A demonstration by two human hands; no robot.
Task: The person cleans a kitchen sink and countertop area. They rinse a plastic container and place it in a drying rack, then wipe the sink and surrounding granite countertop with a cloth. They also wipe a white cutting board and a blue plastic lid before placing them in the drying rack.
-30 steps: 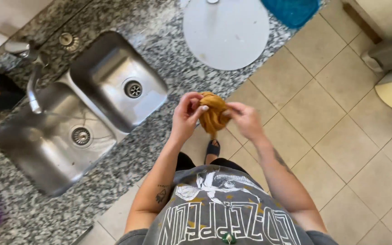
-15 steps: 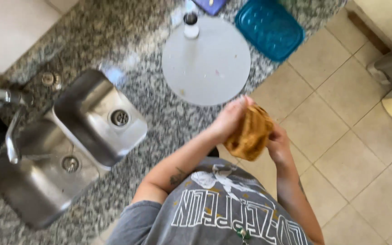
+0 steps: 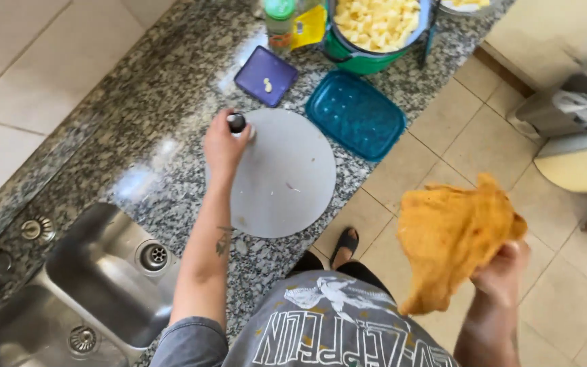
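While your left hand (image 3: 224,144) closes around a small dark-capped bottle (image 3: 238,124) at the far-left rim of the round grey board (image 3: 287,180), your right hand (image 3: 504,272) hangs well off the counter, out over the tiled floor (image 3: 456,129). Right hand: fingers clenched on an orange cloth (image 3: 451,234), which droops loose below and left of the fist, clear of the counter edge.

Board sits on the speckled granite counter (image 3: 137,149); its near-right rim comes close to the counter's front edge. Just far-right of it lies a teal lid (image 3: 356,114), one corner near the counter's edge. Beyond the bottle, a purple square lid (image 3: 266,76), apart from the board. Farther still, a green pot of pale cubes (image 3: 375,27) and a green-capped bottle (image 3: 280,20).

Left and near: double steel sink (image 3: 103,285), its rim close to your left forearm. Bare granite shows between sink and board.

Right side: a grey bin (image 3: 558,112) stands at the far right, well apart from the cloth; open tile between.
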